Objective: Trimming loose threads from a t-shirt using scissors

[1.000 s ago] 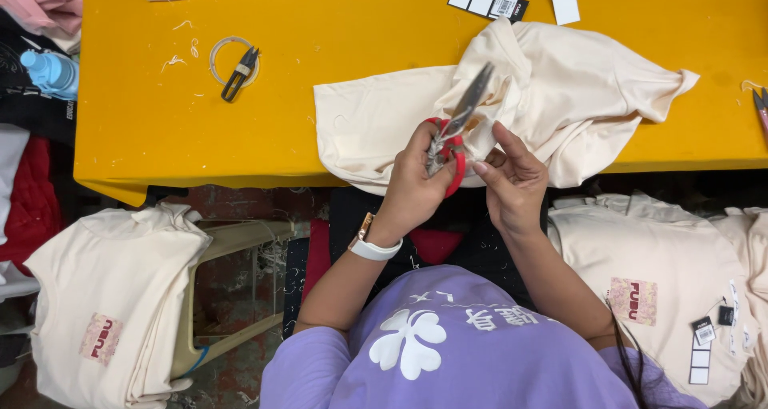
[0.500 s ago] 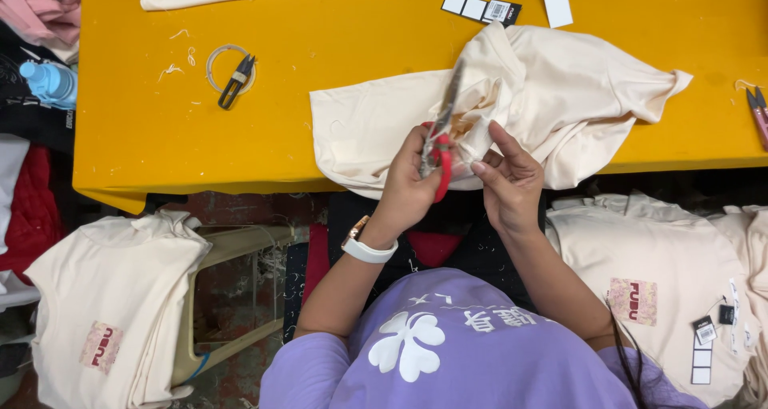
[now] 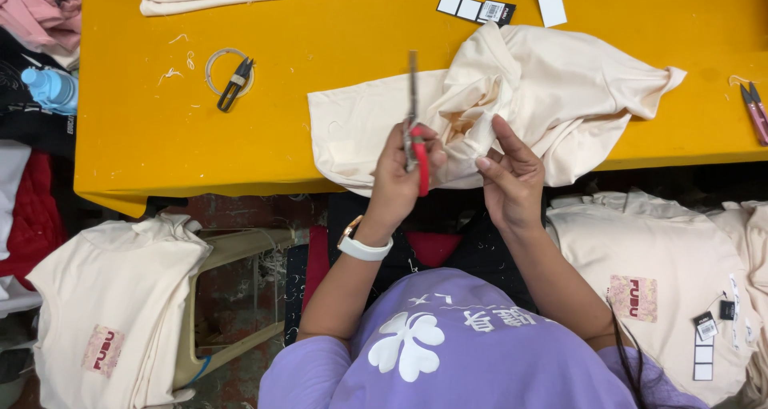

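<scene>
Scissors [image 3: 414, 113] swing upright now, blades pointing away from the body, vs tilted right 1 s ago. Left hand [image 3: 402, 169] grips the red handles, fingers wrapped tight round them. Right hand [image 3: 510, 173] pinches a fold of the cream garment [image 3: 552, 97], which lies crumpled on the yellow bench [image 3: 160, 137], near edge. Thread snips [image 3: 234, 83] lie well to the left.
</scene>
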